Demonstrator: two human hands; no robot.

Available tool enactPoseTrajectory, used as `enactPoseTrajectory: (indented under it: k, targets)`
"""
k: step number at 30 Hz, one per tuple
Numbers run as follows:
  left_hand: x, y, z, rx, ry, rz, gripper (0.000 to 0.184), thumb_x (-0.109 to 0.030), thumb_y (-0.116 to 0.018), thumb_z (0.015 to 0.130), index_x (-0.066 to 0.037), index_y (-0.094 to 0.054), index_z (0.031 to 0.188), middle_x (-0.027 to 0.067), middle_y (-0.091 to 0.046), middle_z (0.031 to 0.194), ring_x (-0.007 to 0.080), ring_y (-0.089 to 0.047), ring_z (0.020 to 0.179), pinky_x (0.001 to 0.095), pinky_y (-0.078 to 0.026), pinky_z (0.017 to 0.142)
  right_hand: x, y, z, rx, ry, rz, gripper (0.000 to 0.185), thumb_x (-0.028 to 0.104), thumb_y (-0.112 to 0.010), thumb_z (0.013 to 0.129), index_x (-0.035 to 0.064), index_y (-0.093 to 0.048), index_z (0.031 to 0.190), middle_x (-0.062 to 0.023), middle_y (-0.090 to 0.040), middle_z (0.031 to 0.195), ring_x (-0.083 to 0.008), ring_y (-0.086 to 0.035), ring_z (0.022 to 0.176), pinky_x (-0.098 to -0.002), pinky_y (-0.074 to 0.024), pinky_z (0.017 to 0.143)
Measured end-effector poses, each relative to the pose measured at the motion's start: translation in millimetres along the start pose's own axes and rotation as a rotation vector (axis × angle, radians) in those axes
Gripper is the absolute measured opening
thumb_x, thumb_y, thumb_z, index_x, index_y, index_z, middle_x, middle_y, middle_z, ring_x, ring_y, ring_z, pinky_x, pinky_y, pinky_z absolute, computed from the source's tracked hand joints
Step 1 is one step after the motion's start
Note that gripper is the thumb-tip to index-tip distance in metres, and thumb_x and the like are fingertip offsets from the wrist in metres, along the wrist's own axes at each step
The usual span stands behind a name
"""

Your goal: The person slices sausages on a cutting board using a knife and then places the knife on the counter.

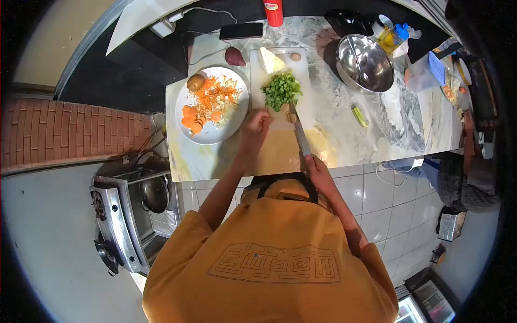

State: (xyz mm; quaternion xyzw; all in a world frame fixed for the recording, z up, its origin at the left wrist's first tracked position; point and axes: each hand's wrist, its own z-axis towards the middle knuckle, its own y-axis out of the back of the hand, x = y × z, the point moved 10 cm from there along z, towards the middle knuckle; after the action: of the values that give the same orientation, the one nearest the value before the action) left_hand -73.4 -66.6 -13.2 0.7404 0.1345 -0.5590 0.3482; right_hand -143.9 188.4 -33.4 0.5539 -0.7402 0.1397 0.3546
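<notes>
My right hand grips the handle of a kitchen knife, its blade pointing away from me over the white cutting board. Close to the blade tip lie small brown round pieces whose kind I cannot make out. Chopped green leaves are heaped just beyond them. My left hand is at the board's left edge with fingers curled in; whether they hold anything is hidden. A pale wedge, possibly cabbage, and a small brown round item sit at the board's far end.
Left of the board, a white plate carries carrot slices, shredded vegetables and a potato. Behind are a purple-red onion, a phone and a red bottle. A steel bowl and green stalk lie right.
</notes>
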Motion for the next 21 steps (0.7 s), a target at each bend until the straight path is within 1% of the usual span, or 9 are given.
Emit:
enactPoseTrajectory:
  k: [2, 3, 5, 9, 11, 12, 15, 17, 21]
  targets:
    - [-27.5, 14.8, 2.7, -0.059, -0.161, 0.231, 0.023, -0.011, -0.070, 0.084, -0.006, -0.066, 0.106, 0.0112, -0.059, 0.118, 0.0262, -0.053, 0.118, 0.0421, -0.041, 0.103, 12.9, 4.1, -0.4, -0.155, 0.247, 0.005, 0.050, 0.043, -0.041, 0.105, 0.0002, -0.057, 0.123, -0.0215, -0.069, 0.092, -0.0310, -0.067, 0.082, -0.0375, -0.0504, 0.077]
    - [-34.4, 2.9, -1.2, -0.052, -0.153, 0.221, 0.023, -0.011, -0.070, 0.084, -0.006, -0.066, 0.106, 0.0112, -0.059, 0.118, 0.0262, -0.053, 0.118, 0.0421, -0.041, 0.103, 6.3, 12.8, -6.9, -0.157, 0.233, 0.000, 0.050, 0.043, -0.041, 0.105, 0.0002, -0.057, 0.123, -0.0215, -0.069, 0.092, -0.0310, -0.067, 0.082, -0.0375, -0.0504, 0.077]
    - [-76.9, 6.4, -9.3, -0.243, -0.397, 0.628, 0.028, -0.014, -0.072, 0.081, -0.007, -0.066, 0.107, 0.0110, -0.057, 0.116, 0.0303, -0.052, 0.113, 0.0436, -0.041, 0.101, 5.2, 19.3, -7.0, -0.204, 0.182, -0.001, 0.050, 0.042, -0.041, 0.105, -0.0022, -0.058, 0.120, -0.0269, -0.067, 0.094, -0.0401, -0.065, 0.090, -0.0409, -0.0490, 0.082]
    - [-100.0, -14.1, -4.9, -0.275, -0.453, 0.655, 0.027, -0.023, -0.068, 0.082, -0.010, -0.067, 0.106, 0.0097, -0.055, 0.119, 0.0319, -0.049, 0.112, 0.0459, -0.039, 0.095, -2.0, 30.6, -12.7, -0.248, 0.214, 0.063, 0.049, 0.041, -0.041, 0.105, -0.0031, -0.057, 0.119, -0.0305, -0.065, 0.095, -0.0450, -0.063, 0.095, -0.0434, -0.0478, 0.085]
    - [-104.6, -29.2, 4.5, -0.219, -0.441, 0.736, 0.032, -0.022, -0.073, 0.080, -0.010, -0.065, 0.109, 0.0095, -0.055, 0.115, 0.0311, -0.051, 0.108, 0.0445, -0.042, 0.093, -1.5, 36.0, -13.6, -0.280, 0.250, 0.061, 0.045, 0.040, -0.043, 0.106, -0.0010, -0.057, 0.119, -0.0037, -0.053, 0.064, -0.0126, -0.050, 0.058, -0.0319, -0.0414, 0.054]
    - [-101.4, -33.1, 9.6, -0.220, -0.445, 0.738, 0.032, -0.022, -0.073, 0.080, -0.010, -0.065, 0.109, 0.0095, -0.055, 0.115, 0.0311, -0.051, 0.108, 0.0445, -0.042, 0.093, -3.2, 36.9, -12.6, -0.282, 0.253, 0.063, 0.045, 0.040, -0.043, 0.106, -0.0010, -0.057, 0.119, -0.0037, -0.053, 0.064, -0.0126, -0.050, 0.058, -0.0319, -0.0414, 0.054]
    - [-86.9, -45.4, 21.5, -0.209, -0.404, 0.820, 0.028, -0.024, -0.071, 0.082, -0.010, -0.065, 0.105, 0.0079, -0.055, 0.115, 0.0304, -0.051, 0.109, 0.0439, -0.042, 0.091, -6.9, 40.3, -15.5, -0.278, 0.206, 0.076, 0.043, 0.039, -0.043, 0.105, -0.0013, -0.056, 0.117, -0.0089, -0.054, 0.062, -0.0187, -0.053, 0.055, -0.0368, -0.0409, 0.053]
    - [-85.1, -48.9, 22.9, -0.163, -0.381, 0.791, 0.023, -0.023, -0.064, 0.087, -0.008, -0.063, 0.104, 0.0098, -0.054, 0.113, 0.0301, -0.049, 0.109, 0.0462, -0.038, 0.092, 12.8, 48.3, -28.4, -0.331, 0.181, -0.081, 0.042, 0.036, -0.045, 0.104, -0.0015, -0.055, 0.121, -0.0317, -0.064, 0.085, -0.0503, -0.063, 0.087, -0.0491, -0.0490, 0.072]
    - [-80.9, -52.8, 22.0, -0.154, -0.443, 0.870, 0.021, -0.020, -0.062, 0.088, -0.009, -0.062, 0.107, 0.0101, -0.060, 0.104, 0.0305, -0.055, 0.103, 0.0454, -0.041, 0.090, 1.2, 50.7, -15.5, -0.408, 0.266, -0.159, 0.040, 0.034, -0.046, 0.104, -0.0016, -0.054, 0.120, -0.0313, -0.063, 0.078, -0.0522, -0.061, 0.080, -0.0512, -0.0477, 0.066]
